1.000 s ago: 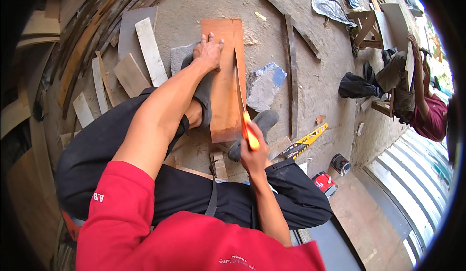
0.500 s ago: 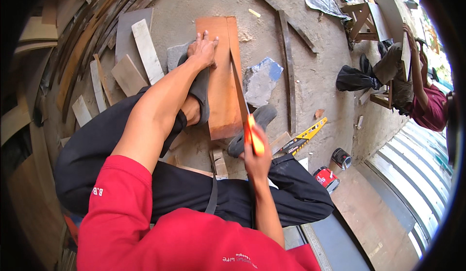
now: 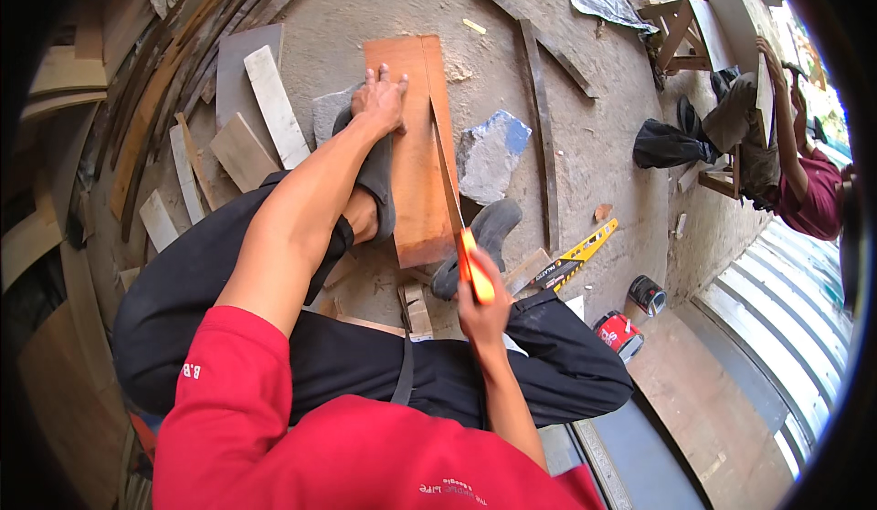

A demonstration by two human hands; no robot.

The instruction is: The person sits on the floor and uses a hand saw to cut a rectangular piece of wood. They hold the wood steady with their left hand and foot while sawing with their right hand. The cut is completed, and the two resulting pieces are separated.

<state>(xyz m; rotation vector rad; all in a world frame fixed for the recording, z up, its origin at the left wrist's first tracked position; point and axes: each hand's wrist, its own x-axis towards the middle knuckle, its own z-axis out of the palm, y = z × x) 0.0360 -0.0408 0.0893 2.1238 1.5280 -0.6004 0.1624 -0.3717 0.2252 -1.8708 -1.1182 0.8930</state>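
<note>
A reddish-brown wooden board point(image 3: 411, 190) lies lengthwise ahead of me, with a thin straight line continuing up its right side. My left hand point(image 3: 380, 103) rests on its upper left part, fingers spread and holding nothing. My left foot, in a dark sandal point(image 3: 377, 181), presses on the board's left edge. In my right hand point(image 3: 484, 307) is the orange handle of a handsaw point(image 3: 447, 174). Its blade slants up into the board near the right side, and the lower teeth are hard to make out. My other dark shoe point(image 3: 493, 236) is beside the board's near right corner.
A grey stone block point(image 3: 493, 156) lies right of the board; dark wooden strips point(image 3: 541, 135) are beyond it. A yellow level point(image 3: 585, 256) and two paint cans point(image 3: 618, 334) point(image 3: 647, 296) sit at right. Wood offcuts point(image 3: 276, 108) litter the left. Another person point(image 3: 808, 195) works at far right.
The handsaw and my right hand have slid slightly back toward me. My left hand stays in place on the board. The whole view has shifted a little.
</note>
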